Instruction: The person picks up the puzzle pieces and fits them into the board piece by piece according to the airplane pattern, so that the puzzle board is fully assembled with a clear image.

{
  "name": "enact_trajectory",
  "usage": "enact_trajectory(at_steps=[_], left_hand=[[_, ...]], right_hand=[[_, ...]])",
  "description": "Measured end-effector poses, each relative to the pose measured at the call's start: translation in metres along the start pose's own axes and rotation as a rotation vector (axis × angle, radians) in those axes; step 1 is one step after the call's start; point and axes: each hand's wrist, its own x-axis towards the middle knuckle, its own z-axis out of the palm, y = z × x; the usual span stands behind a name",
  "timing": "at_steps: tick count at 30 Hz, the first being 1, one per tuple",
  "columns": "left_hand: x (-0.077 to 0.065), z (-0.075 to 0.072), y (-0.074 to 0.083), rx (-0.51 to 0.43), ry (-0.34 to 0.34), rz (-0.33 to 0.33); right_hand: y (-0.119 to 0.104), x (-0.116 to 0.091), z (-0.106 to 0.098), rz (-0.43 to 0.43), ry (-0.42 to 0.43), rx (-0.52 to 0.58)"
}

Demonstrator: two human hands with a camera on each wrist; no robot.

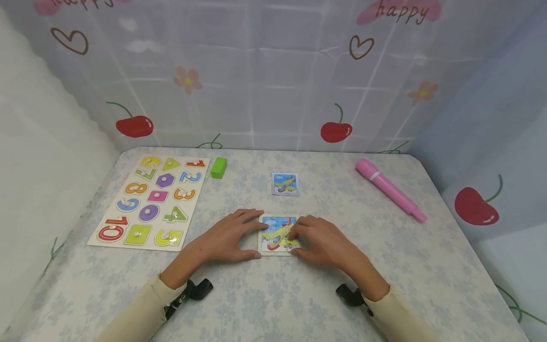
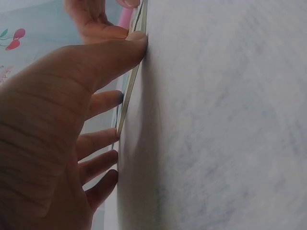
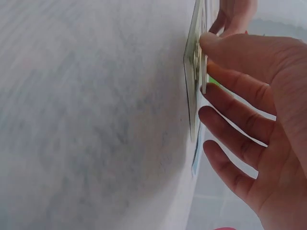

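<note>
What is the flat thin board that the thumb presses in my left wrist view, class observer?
Observer: A small square airplane jigsaw puzzle lying on the pale floral tablecloth; the head view shows its yellow plane.
Operator: Where is the other hand?
Observer: The right hand rests fingertips on the puzzle's right side, opposite the left hand.
Operator: Anything else nearby?
Observer: A small airplane picture card lies beyond the puzzle, a pink plastic marker to the right, a wooden number board to the left.

"happy" on backdrop cloth (image 1: pixel 273 85)
</note>
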Motion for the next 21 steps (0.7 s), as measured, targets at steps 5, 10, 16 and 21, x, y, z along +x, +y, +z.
enact_trajectory(at_steps=[5,10,16,21], left_hand=[[0.0013,0.0013,-0.0007,-0.007,-0.009,-0.004],[0.0020,0.0018,-0.0010,-0.005,-0.008,0.002],[0.0019,0.0017,-0.0010,-0.007,-0.001,0.014],[0.0014,0.0013,-0.0007,-0.016,-0.006,0.004]], right_hand=[[-0.0005,0.0016,0.0019,0.009,0.002,-0.003],[0.0002,0.0019,0.0030,0.006,-0.001,0.001],[0.0013,0.0021,0.0040,-0.009,0.006,0.009],[0.0021,-0.0001,0.0046,-0.042,0.002,0.016]])
